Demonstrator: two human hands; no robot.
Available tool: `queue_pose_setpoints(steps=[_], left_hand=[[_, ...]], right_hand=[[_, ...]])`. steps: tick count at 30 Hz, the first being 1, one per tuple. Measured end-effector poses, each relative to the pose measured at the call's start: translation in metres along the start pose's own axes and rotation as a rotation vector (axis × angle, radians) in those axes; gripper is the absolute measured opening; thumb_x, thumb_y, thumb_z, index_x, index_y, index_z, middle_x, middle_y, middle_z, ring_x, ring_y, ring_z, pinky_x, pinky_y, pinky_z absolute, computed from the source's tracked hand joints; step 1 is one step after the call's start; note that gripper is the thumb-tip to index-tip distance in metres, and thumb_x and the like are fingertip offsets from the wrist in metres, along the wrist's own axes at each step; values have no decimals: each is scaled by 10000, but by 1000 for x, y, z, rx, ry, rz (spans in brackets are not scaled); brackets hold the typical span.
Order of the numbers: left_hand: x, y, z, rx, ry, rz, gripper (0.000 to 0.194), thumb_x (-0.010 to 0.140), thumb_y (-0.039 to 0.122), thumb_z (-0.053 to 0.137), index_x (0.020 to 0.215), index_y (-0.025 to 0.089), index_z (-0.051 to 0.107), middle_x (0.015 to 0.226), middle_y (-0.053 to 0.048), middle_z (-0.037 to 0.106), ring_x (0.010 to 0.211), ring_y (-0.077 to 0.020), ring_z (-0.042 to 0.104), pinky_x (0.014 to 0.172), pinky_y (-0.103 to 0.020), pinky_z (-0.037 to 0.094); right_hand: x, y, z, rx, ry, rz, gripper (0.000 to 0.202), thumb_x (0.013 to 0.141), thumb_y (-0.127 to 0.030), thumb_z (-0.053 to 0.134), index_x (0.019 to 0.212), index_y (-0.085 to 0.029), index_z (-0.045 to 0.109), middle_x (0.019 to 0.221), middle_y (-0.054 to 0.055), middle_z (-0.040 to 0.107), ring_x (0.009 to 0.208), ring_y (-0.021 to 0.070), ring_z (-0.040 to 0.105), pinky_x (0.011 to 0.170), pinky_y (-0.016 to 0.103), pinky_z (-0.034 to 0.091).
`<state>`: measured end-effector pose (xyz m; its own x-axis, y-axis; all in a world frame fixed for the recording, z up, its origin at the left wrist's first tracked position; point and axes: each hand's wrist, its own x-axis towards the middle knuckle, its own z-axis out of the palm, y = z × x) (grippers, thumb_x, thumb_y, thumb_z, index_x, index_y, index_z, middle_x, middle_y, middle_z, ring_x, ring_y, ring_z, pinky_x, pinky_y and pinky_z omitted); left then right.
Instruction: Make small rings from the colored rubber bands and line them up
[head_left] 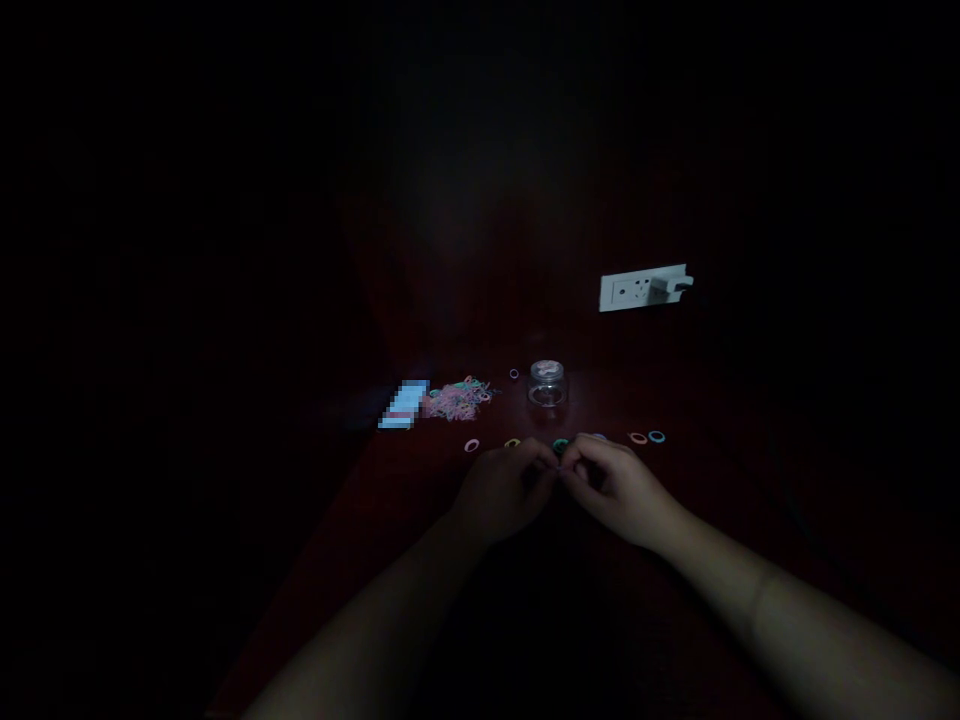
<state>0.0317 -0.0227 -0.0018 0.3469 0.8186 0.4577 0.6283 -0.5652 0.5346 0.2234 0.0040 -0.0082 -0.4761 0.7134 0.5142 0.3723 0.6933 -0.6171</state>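
Observation:
In the head view my left hand (504, 490) and my right hand (619, 490) meet over the dark red table, thumbs and forefingers pinched together. A faint purplish bit shows where the fingertips touch, too small and dim to name. Just beyond my fingers lies a row of small coloured elastic bands: a pink band (471, 446), a yellow band (512, 443), a green band (560, 445), an orange band (638, 438) and a blue band (657, 437). My right hand partly covers a bluish-purple band (599, 437). Behind the row stands a clear lidded jar (547, 388).
A tangled heap of mixed coloured bands (463, 399) lies at the left, beside a lit, pixelated screen (405, 405). One pale band (514, 374) lies near the jar. A white wall socket (630, 289) holds a plug (673, 285). Surroundings are very dark.

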Motion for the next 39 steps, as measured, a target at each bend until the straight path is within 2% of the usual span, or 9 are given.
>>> queue_pose_setpoints(steps=[6,10,12,14,17,19,24,34,39], left_hand=[[-1,0,3,34,16,42,142,887,254,578,1021,249,624,941,1,739,817,-157,690,725,-284,521],[0,-3,2,102,51,57,113,919,270,546,963,251,648,924,2,738,812,-155,681,765,-295,510],[1,-8,-1,101,86,52,110,924,283,549,949,252,651,910,13,740,818,-152,685,764,-286,510],[1,-13,-3,76,123,61,107,921,286,557,948,246,652,897,15,738,815,-147,687,721,-264,512],[1,-22,-5,38,179,99,97,906,265,572,948,231,652,856,9,723,770,-134,678,676,-239,514],[1,-26,-6,27,204,99,93,894,245,585,951,230,656,846,11,717,749,-124,673,673,-228,517],[2,-29,-7,19,232,55,91,868,215,611,937,234,668,840,24,720,731,-108,675,663,-204,522],[3,-29,-5,9,223,34,76,872,225,613,925,225,667,834,15,717,731,-112,666,670,-215,523],[4,-30,-3,-5,208,34,92,876,226,617,951,227,671,852,18,729,752,-112,680,680,-215,530]], right_hand=[[-1,0,4,75,-25,45,121,907,-271,521,802,-218,551,655,-26,525,575,129,485,529,249,400],[6,25,-27,-140,-63,9,95,891,-248,519,852,-216,600,803,28,642,742,171,598,705,297,475],[10,53,-55,-342,97,199,106,856,-220,520,861,-207,625,903,65,674,855,203,627,809,331,477],[9,85,-81,-475,220,474,115,798,-214,552,848,-187,652,896,92,687,806,224,638,743,343,489],[-1,120,-101,-480,189,593,147,738,-177,596,839,-165,702,767,79,706,640,190,642,620,295,491],[-8,131,-100,-457,124,592,191,706,-186,650,875,-184,740,857,62,734,697,173,668,664,258,506],[-12,134,-89,-481,77,570,224,750,-325,666,915,-213,769,1015,71,716,876,194,673,799,263,497],[-6,132,-95,-580,151,713,141,732,-271,641,794,-201,747,781,80,737,670,221,664,601,303,452],[2,115,-94,-623,214,625,208,746,-290,645,898,-186,740,932,119,710,809,259,660,723,349,483]])
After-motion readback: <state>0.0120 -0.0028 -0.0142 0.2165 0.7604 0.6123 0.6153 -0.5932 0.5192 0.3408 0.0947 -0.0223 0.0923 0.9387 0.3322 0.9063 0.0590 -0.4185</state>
